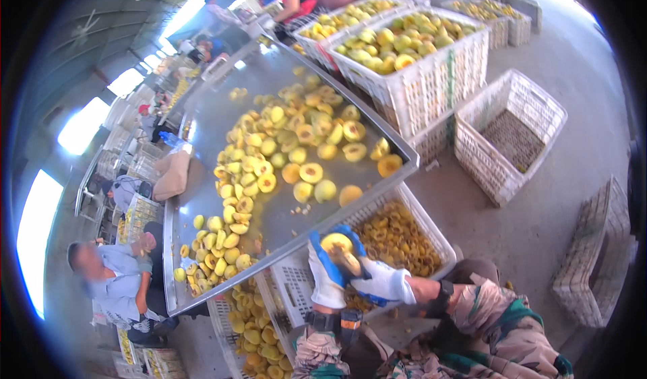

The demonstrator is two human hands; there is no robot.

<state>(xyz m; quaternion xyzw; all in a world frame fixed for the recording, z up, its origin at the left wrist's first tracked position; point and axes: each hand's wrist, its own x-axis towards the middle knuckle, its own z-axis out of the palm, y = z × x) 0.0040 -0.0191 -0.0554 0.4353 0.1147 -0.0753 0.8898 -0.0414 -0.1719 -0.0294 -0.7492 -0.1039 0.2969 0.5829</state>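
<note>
In a white and blue work glove, my left hand (326,271) is closed round a yellow peach half (337,243), near the metal table's front edge. My right hand (385,282), gloved alike, is pressed up against the fruit with its fingers curled. Whatever it grips, if anything, is too small and blurred to make out. Both hands are above a white crate (441,241) that holds brownish pits and scraps (399,239). Many peach halves (311,172) lie spread over the steel tabletop (202,109), some cut side up with brown centres.
Under the table's near edge stands another crate of peach halves (253,332). White crates heaped with peaches (404,42) are stacked beyond, with an unfilled crate (510,136) and a further crate (596,251) on the floor at right. A co-worker (121,271) sits at the table's left.
</note>
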